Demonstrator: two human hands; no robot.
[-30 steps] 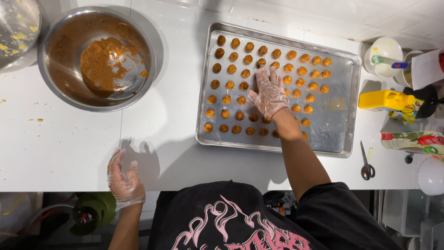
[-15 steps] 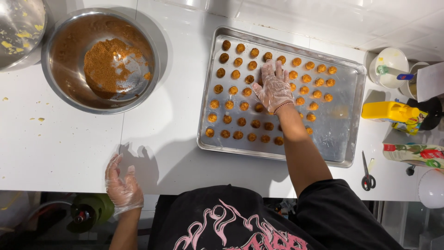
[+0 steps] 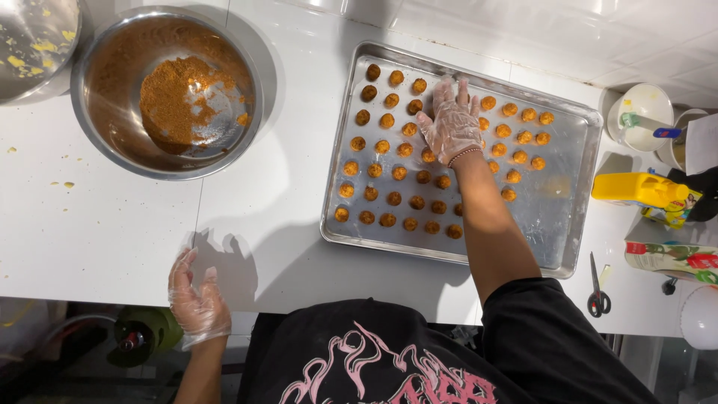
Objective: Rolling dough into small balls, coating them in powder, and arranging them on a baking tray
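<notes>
My right hand point(image 3: 451, 123) has moved up the tray point(image 3: 557, 217) over the last second: it was lying over the balls point(image 3: 396, 173) near the middle rows, and now it sits at about twelve o'clock on the tray, just under the far rim. That tells me I'm working along the top rows now, with the lower rows already laid out. The fingers are spread and flat, pointing toward twelve, palm down over a few balls; I can't tell whether anything is pinched beneath the glove, since the hand hides what's under it.

My left hand point(image 3: 196, 299) has hardly moved. It hangs loose at the near edge of the white counter point(image 3: 112, 224), around seven o'clock from the tray, fingers apart and holding nothing.

The tray lies on the counter at my one o'clock, its long axis running from nine to three, tilted a little clockwise so the right end sits nearer me. The orange-brown crumbed balls stand in neat rows filling its left half and the top right; the lower right of the tray is bare metal.

The metal bowl point(image 3: 112, 146) of brown crumbs is at ten o'clock, well apart from both hands. Scissors point(image 3: 597, 288) lie by the tray's right end.
</notes>
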